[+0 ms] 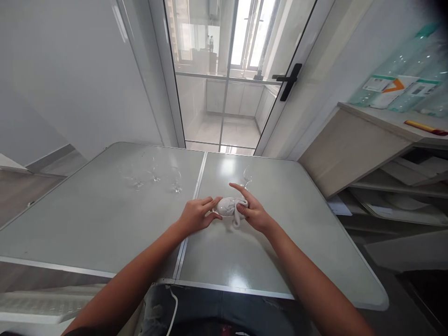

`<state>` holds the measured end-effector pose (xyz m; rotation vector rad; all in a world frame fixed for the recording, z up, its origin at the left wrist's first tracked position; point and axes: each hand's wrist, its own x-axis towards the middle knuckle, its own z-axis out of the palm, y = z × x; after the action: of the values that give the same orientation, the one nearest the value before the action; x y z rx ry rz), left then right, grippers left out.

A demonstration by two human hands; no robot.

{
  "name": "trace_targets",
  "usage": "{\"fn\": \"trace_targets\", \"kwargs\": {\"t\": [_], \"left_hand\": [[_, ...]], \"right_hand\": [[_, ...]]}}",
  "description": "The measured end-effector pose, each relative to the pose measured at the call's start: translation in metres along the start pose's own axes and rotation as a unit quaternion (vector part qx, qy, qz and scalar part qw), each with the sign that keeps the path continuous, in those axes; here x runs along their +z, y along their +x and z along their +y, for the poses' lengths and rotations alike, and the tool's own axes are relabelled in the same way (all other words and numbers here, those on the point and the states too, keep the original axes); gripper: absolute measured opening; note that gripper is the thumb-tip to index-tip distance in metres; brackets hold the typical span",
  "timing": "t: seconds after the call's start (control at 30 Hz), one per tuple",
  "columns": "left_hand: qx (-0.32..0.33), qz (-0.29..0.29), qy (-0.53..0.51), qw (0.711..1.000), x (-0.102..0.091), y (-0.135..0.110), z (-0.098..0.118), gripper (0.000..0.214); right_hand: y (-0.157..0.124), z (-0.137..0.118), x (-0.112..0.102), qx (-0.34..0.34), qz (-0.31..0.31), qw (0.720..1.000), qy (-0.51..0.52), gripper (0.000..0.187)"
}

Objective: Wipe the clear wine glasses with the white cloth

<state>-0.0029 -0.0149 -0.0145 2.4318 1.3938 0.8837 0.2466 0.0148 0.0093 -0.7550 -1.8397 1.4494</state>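
Observation:
Both hands meet over the middle of a grey folding table (105, 224). My left hand (196, 214) grips one end of a clear wine glass (226, 206) that lies sideways between the hands. My right hand (252, 211) presses a white cloth (238, 215) against the glass, fingers closed on it, index finger stretched out. The cloth hangs a little below the glass.
Three clear stemmed glasses stand on the table's left half, among them one (177, 179) nearest the centre seam, and another glass (247, 176) stands just behind my right hand. A glass door with a black handle (287, 80) lies beyond. Shelving (385, 154) flanks the right side.

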Motion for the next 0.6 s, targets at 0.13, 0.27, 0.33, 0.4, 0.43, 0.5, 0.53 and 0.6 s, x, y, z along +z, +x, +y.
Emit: {"fn": "trace_targets", "kwargs": {"t": [0.13, 0.27, 0.33, 0.4, 0.43, 0.5, 0.53, 0.6], "left_hand": [[-0.048, -0.08, -0.168, 0.981, -0.014, 0.009, 0.008, 0.038], [-0.085, -0.158, -0.279, 0.943, -0.02, 0.014, 0.01, 0.043], [-0.081, -0.146, -0.263, 0.95, -0.017, 0.011, 0.008, 0.045], [-0.059, -0.084, -0.176, 0.979, -0.009, 0.006, 0.005, 0.044], [-0.042, -0.049, -0.118, 0.991, -0.005, 0.003, 0.003, 0.044], [-0.007, -0.003, -0.021, 1.0, 0.002, -0.002, 0.001, 0.042], [0.007, 0.005, 0.007, 1.0, 0.005, -0.004, 0.001, 0.041], [0.015, 0.014, 0.022, 1.0, 0.007, -0.005, 0.002, 0.04]], "right_hand": [[-0.003, 0.0, -0.009, -0.093, -0.092, 0.977, -0.169, 0.061], [-0.003, 0.0, -0.011, -0.135, -0.144, 0.959, -0.204, 0.056], [-0.002, -0.001, -0.009, -0.084, -0.102, 0.981, -0.141, 0.056], [0.0, -0.001, -0.007, -0.006, -0.041, 0.998, -0.046, 0.058], [0.001, -0.001, -0.005, 0.035, -0.015, 0.999, 0.008, 0.059], [0.003, 0.001, 0.0, 0.104, 0.025, 0.988, 0.108, 0.063], [0.004, 0.002, 0.002, 0.124, 0.038, 0.981, 0.143, 0.065], [0.004, 0.003, 0.006, 0.124, 0.058, 0.978, 0.155, 0.068]]}}
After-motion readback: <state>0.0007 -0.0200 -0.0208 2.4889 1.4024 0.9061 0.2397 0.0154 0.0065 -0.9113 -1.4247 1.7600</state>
